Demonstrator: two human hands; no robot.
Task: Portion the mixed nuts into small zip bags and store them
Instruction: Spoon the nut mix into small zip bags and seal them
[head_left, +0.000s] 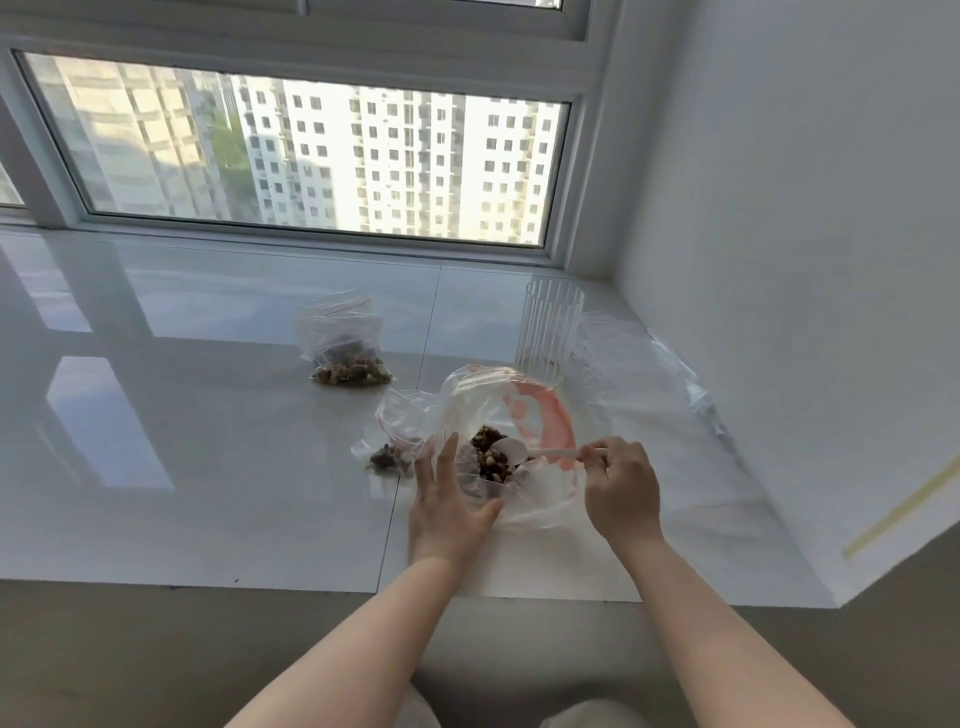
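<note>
1. Near the front edge of the white window ledge, toward its right end, a large clear bag with pink print lies open, and the mixed nuts sit heaped inside it.
2. The left hand cups a small zip bag from the front, fingers spread and the thumb wrapped under its lower edge; the bag's mouth faces the heap.
3. The right hand pinches the handle end of a white spoon, its bowl lying on the nuts.
4. To do this scoop well, I would keep the small bag's mouth held wide and just beside the heap, so the spoon travels little and nothing spills onto the ledge.
5. A modest load, tipped deep into the bag rather than at its lip, looks safest; nuts in the zip track could stop the seal.
6. Two portioned bags already lie further left: a filled bag toward the ledge's middle, and a second bag just beside the left hand.
7. A ribbed clear cup stands behind the large bag, possibly meant for storage.
</note>
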